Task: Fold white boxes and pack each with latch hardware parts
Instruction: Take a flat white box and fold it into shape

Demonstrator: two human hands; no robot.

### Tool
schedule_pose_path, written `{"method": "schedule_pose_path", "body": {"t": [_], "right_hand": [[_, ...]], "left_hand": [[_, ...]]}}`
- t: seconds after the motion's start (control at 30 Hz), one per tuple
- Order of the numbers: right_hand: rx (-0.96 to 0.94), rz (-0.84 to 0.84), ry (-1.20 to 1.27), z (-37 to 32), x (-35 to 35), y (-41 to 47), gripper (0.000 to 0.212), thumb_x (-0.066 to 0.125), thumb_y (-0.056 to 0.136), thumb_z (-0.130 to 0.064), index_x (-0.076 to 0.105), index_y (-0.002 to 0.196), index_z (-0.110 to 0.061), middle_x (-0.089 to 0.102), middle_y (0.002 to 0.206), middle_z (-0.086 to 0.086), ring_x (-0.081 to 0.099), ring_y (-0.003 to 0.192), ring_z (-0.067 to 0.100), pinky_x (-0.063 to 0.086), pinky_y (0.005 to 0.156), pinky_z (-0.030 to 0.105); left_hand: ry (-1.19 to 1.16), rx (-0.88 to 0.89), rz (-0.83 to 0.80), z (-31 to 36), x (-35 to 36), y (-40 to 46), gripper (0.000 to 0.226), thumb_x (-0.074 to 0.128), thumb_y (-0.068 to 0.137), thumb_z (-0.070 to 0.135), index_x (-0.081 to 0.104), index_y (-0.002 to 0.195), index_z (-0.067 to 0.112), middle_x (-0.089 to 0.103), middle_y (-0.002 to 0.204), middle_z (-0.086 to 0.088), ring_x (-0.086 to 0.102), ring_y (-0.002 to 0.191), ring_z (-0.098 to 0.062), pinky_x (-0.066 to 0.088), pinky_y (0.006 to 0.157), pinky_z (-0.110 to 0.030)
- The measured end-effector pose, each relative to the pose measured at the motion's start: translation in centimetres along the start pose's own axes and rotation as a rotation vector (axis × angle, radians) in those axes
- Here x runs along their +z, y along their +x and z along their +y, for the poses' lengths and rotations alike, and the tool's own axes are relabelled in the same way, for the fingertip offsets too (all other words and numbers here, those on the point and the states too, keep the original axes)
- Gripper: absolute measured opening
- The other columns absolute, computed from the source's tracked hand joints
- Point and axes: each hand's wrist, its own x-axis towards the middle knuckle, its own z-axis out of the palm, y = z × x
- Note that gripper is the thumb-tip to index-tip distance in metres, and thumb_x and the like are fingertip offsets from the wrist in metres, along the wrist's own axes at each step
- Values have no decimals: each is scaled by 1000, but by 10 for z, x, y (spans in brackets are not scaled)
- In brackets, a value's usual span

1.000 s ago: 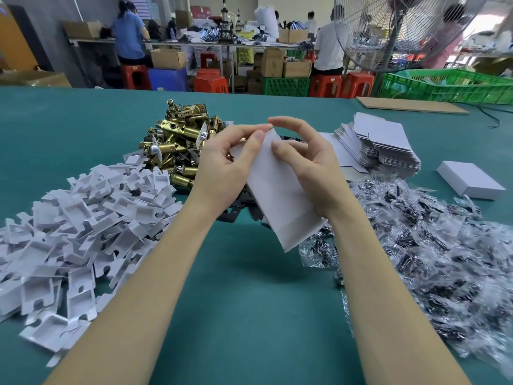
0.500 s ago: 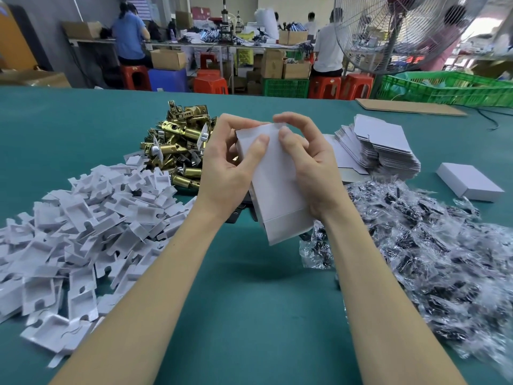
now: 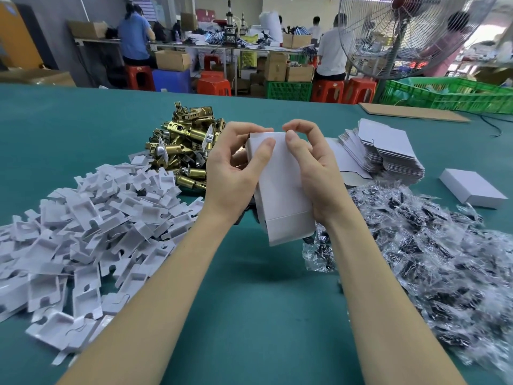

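Both hands, left and right, grip a half-folded white box above the green table, thumbs pressing its top. Light, thin card that probably creases easily; best held by the side edges.

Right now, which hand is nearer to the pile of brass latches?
Left. The left hand grips the white box right beside the pile of brass latches, partly in front of it. The right hand grips the box's far side, farther from the pile.
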Motion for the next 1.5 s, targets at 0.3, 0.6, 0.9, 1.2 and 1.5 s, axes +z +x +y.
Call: {"method": "schedule_pose_path", "body": {"t": [0.3, 0.6, 0.9, 1.2, 1.5], "right_hand": [[-12, 7, -37, 3, -4, 1, 11, 56, 106, -20, 64, 99, -23, 73, 85, -11, 67, 75, 11, 58, 63, 30], [189, -84, -1, 7, -26, 8, 29, 47, 108, -25, 60, 128, -42, 75, 117, -2, 73, 101, 21, 56, 81, 37], [88, -327, -254, 11, -43, 0, 41, 62, 98, -1, 62, 130, -26, 71, 127, -3, 67, 116, 15, 54, 89, 25], [108, -158, -227, 27, -45, 3, 32, 65, 95, -15, 66, 121, -35, 78, 108, -5, 72, 104, 13, 60, 81, 30], [-69, 133, -189, 66, -8, -13, 29, 57, 85, -22, 56, 110, -35, 74, 100, 1, 66, 88, 13, 52, 72, 31]], "left_hand": [[-8, -99, -74, -1, -4, 5, 9, 70, 95, 16, 62, 98, 14, 72, 112, -8, 67, 95, -10, 53, 79, -26], [-66, -671, 40, -13, -31, 18, 17, 62, 101, 31, 65, 112, 17, 70, 89, 5, 67, 76, -12, 55, 55, -22], [-42, -953, 7, -32, -18, -4, 22, 50, 105, 32, 67, 98, 18, 69, 80, -6, 68, 59, -17, 55, 46, -24], [166, -490, -5, -40, -17, -4, 53, 32, 105, 56, 71, 106, 21, 76, 102, 5, 70, 93, -13, 54, 75, -28], [-138, -508, 120, -53, 9, -30, 68, 33, 99, 60, 59, 137, 10, 68, 123, -21, 66, 110, -39, 53, 93, -51]]}}
